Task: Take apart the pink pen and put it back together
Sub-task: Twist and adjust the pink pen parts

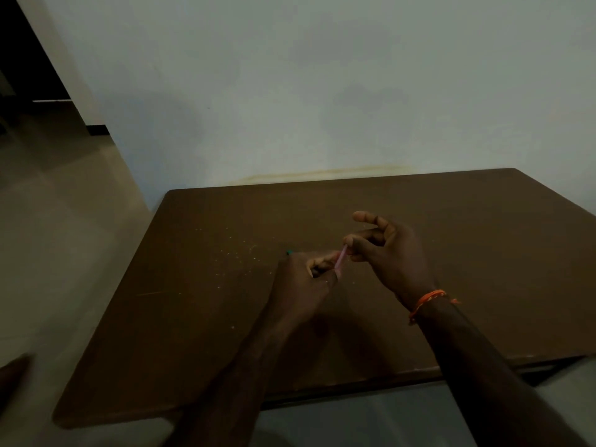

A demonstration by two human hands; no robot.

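Head view: both hands are gripping the pink pen [341, 260] above the bench [225, 317], left hand [304, 279] clenching its lower end, right hand [387, 253] fingers [350, 245] pinching the top, so judging by this, the pulling apart is only just starting.

The scene is dim and underexposed, with muddy, low-contrast colour. The wall [322, 75] in the upper frame is the brightest area, softly mottled. The brown table [193, 317] reads dark, without glare. Straight edges bow toward the corners. The lower left is blurred.
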